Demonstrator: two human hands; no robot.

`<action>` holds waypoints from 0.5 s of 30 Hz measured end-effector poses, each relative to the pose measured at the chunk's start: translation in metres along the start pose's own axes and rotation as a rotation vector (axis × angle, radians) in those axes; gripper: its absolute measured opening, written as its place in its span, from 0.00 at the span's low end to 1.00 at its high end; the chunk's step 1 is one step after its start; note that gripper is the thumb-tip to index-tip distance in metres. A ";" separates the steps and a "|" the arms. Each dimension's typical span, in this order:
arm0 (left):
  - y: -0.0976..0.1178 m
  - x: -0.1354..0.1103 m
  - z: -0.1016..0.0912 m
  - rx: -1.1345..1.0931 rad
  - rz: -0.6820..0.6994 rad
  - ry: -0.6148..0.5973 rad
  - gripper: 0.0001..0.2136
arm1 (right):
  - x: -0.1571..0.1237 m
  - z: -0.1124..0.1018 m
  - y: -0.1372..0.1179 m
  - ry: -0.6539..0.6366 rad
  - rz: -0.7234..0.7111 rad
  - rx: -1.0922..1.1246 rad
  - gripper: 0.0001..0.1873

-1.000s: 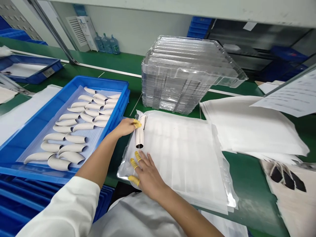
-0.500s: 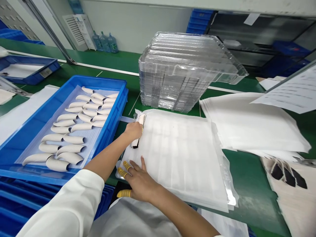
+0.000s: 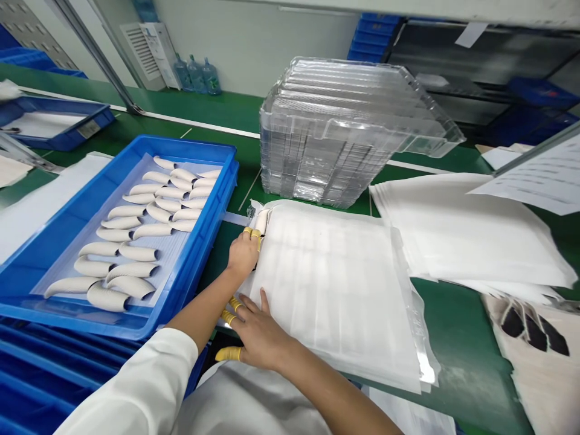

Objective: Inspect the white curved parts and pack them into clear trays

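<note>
White sheet (image 3: 330, 296) under both hands (image 3: 242, 255) (image 3: 258, 332)

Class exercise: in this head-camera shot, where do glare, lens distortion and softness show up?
Head view: light glares along the stacked clear plastic trays and the film edge of the white sheet pack; the wide lens bends the blue tray and the frame's edges; the distant water bottles look soft, too small to judge sharply.
</note>
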State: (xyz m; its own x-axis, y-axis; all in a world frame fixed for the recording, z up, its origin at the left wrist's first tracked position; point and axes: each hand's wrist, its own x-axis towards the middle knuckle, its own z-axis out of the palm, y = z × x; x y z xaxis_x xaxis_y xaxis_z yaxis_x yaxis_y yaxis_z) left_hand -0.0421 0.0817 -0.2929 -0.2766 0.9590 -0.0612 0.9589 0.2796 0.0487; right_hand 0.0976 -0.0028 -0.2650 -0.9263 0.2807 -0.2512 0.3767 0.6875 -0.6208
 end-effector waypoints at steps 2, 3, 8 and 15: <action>0.003 0.001 0.001 -0.015 0.002 0.015 0.14 | 0.000 0.000 0.000 -0.005 0.007 -0.001 0.38; 0.004 0.000 0.000 -0.022 -0.001 0.022 0.14 | 0.000 0.000 0.000 -0.009 0.008 0.000 0.38; -0.005 -0.005 -0.032 -0.061 -0.047 0.051 0.12 | -0.004 0.002 0.002 0.046 -0.009 0.005 0.37; -0.109 0.013 -0.120 -0.047 -0.352 0.110 0.22 | -0.022 0.001 0.001 0.213 -0.024 0.020 0.29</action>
State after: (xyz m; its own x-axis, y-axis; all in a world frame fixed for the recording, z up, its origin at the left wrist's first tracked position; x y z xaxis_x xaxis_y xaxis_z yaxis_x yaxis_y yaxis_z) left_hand -0.1581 0.0693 -0.1799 -0.5962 0.8024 0.0256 0.8008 0.5922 0.0895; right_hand 0.1178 -0.0087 -0.2606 -0.9129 0.4012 -0.0752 0.3528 0.6831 -0.6394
